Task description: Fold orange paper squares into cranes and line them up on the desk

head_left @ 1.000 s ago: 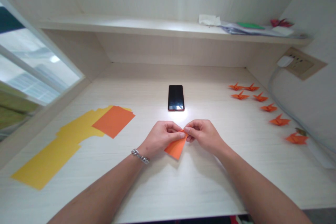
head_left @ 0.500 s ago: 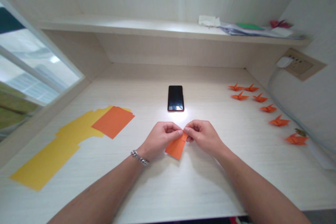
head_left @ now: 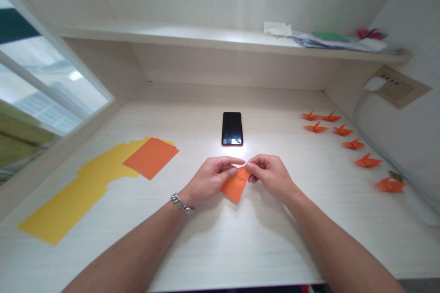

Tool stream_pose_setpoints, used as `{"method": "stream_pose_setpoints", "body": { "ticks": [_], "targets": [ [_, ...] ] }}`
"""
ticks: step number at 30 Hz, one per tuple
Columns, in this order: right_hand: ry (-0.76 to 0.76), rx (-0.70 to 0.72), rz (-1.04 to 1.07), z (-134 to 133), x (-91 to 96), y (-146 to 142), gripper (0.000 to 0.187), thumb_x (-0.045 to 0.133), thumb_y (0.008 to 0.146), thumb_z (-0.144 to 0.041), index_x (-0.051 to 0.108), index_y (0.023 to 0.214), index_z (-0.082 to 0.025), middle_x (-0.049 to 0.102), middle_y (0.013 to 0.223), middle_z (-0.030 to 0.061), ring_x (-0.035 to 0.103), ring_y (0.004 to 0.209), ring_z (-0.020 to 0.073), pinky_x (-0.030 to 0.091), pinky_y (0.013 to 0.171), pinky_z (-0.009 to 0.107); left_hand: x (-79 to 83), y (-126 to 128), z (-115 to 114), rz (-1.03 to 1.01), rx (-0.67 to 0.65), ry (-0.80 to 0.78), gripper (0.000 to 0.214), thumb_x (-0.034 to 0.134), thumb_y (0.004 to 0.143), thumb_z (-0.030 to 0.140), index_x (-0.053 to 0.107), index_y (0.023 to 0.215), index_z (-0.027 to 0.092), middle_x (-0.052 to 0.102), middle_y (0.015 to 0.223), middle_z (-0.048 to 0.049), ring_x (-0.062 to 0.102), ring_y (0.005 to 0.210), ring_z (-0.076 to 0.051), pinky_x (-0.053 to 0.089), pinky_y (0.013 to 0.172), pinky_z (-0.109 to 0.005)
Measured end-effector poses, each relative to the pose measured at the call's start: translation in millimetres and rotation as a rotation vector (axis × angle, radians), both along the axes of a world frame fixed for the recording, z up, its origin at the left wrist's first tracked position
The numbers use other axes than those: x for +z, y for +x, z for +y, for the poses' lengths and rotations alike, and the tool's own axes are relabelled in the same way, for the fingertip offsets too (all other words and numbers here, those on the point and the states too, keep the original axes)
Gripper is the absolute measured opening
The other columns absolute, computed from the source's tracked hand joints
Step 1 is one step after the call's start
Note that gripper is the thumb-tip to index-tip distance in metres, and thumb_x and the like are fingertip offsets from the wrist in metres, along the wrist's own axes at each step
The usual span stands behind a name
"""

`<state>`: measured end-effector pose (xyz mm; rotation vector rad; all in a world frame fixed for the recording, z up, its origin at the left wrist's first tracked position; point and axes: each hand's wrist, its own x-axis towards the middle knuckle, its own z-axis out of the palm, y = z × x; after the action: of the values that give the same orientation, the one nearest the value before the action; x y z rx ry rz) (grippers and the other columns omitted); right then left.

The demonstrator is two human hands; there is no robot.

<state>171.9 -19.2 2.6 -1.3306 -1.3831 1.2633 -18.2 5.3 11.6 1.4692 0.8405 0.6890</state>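
Note:
Between my two hands is a small folded piece of orange paper (head_left: 235, 187), creased near its top. My left hand (head_left: 216, 175) grips its left edge with the thumb on top, the index finger stretched out above it. At the upper right corner, my right hand (head_left: 270, 173) pinches the paper between thumb and curled fingers. A silver chain bracelet (head_left: 182, 203) circles my left wrist. The paper's underside is hidden.
Orange paper squares (head_left: 151, 158) lie over fanned yellow sheets (head_left: 65, 210) on the left. A black phone (head_left: 232, 128) rests beyond my hands. Several orange paper cranes (head_left: 367, 160) line the right side, near a cable (head_left: 373, 139) plugged into a wall socket (head_left: 395, 87).
My left index finger has straightened away from the paper's top edge. More of the folded paper's face shows, and it is turned slightly. The whole view has shifted a little.

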Motion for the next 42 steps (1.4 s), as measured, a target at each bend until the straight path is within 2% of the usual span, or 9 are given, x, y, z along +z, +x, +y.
{"method": "stream_pose_setpoints", "body": {
  "ticks": [5,9,12,19,25,30,33,38,42],
  "targets": [
    [0.001,-0.064,0.047,2,-1.7,4,0.025,0.065,0.078,-0.038,0.065,0.075,-0.014,0.064,0.056,0.0019,0.058,0.049,0.0123,0.046,0.050,0.023,-0.5,0,1,-0.091,0.103,-0.073,0.038,0.061,0.082,0.028,0.060,0.117,0.014,0.058,0.062,0.0021,0.052,0.056,-0.010,0.042,0.055,-0.022],
    [-0.003,-0.108,0.104,1,0.5,2,0.027,0.067,0.077,-0.040,0.064,0.074,-0.014,0.064,0.055,0.0018,0.059,0.049,0.0121,0.047,0.050,0.023,-0.3,5,0,-0.063,0.161,-0.064,0.028,0.062,0.081,0.034,0.067,0.098,0.012,0.065,0.077,-0.0054,0.058,0.069,-0.014,0.045,0.062,-0.025],
    [-0.007,-0.104,0.127,0,2.2,-1,0.027,0.067,0.077,-0.040,0.064,0.074,-0.013,0.065,0.056,0.0021,0.060,0.050,0.0118,0.049,0.052,0.023,1.2,7,-2,0.039,0.159,0.018,0.023,0.064,0.080,0.033,0.068,0.079,0.011,0.066,0.074,-0.0059,0.056,0.066,-0.014,0.044,0.060,-0.024],
    [-0.093,-0.048,0.158,1,2.0,0,0.026,0.067,0.076,-0.040,0.064,0.074,-0.013,0.066,0.057,0.0029,0.062,0.052,0.0133,0.051,0.054,0.025,1.4,3,0,0.081,0.182,0.057,0.024,0.061,0.081,0.033,0.069,0.077,0.011,0.067,0.072,-0.0054,0.056,0.064,-0.013,0.044,0.058,-0.024],
    [-0.021,0.126,-0.022,-3,6.5,1,0.015,0.063,0.078,-0.028,0.065,0.073,-0.014,0.063,0.058,0.0007,0.058,0.052,0.0116,0.044,0.052,0.022,10.7,-2,-2,0.237,0.117,0.197,0.021,0.061,0.080,0.029,0.071,0.072,0.013,0.068,0.068,-0.0033,0.057,0.064,-0.014,0.043,0.061,-0.023],
    [0.020,0.093,-0.044,-5,4.8,-3,0.016,0.060,0.080,-0.027,0.062,0.070,-0.015,0.061,0.058,0.0004,0.056,0.052,0.0120,0.043,0.052,0.023,6.5,0,0,0.209,0.109,0.145,0.025,0.059,0.082,0.034,0.070,0.076,0.012,0.069,0.073,-0.0051,0.059,0.066,-0.015,0.044,0.061,-0.024],
    [0.014,0.116,-0.059,-5,4.4,-3,0.017,0.057,0.081,-0.028,0.062,0.071,-0.015,0.062,0.059,0.0006,0.057,0.053,0.0123,0.043,0.054,0.023,3.2,2,-1,0.213,0.117,0.188,0.023,0.057,0.082,0.032,0.068,0.076,0.012,0.068,0.072,-0.0050,0.058,0.065,-0.014,0.045,0.060,-0.024],
    [0.191,0.144,-0.333,-8,10.8,-4,0.012,0.055,0.077,-0.017,0.067,0.076,-0.016,0.066,0.069,0.0010,0.057,0.063,0.0119,0.041,0.059,0.022,6.3,3,-7,0.322,0.054,0.371,0.018,0.054,0.084,0.026,0.067,0.078,0.015,0.068,0.075,-0.0034,0.058,0.070,-0.014,0.044,0.064,-0.024],
    [0.203,0.175,-0.432,-7,14.5,0,0.015,0.053,0.074,-0.014,0.067,0.071,-0.016,0.064,0.063,-0.0011,0.054,0.058,0.0105,0.037,0.055,0.021,9.3,1,-5,0.335,0.038,0.366,0.017,0.055,0.083,0.024,0.067,0.075,0.015,0.066,0.072,-0.0022,0.056,0.066,-0.013,0.042,0.062,-0.023]
  ]
}}
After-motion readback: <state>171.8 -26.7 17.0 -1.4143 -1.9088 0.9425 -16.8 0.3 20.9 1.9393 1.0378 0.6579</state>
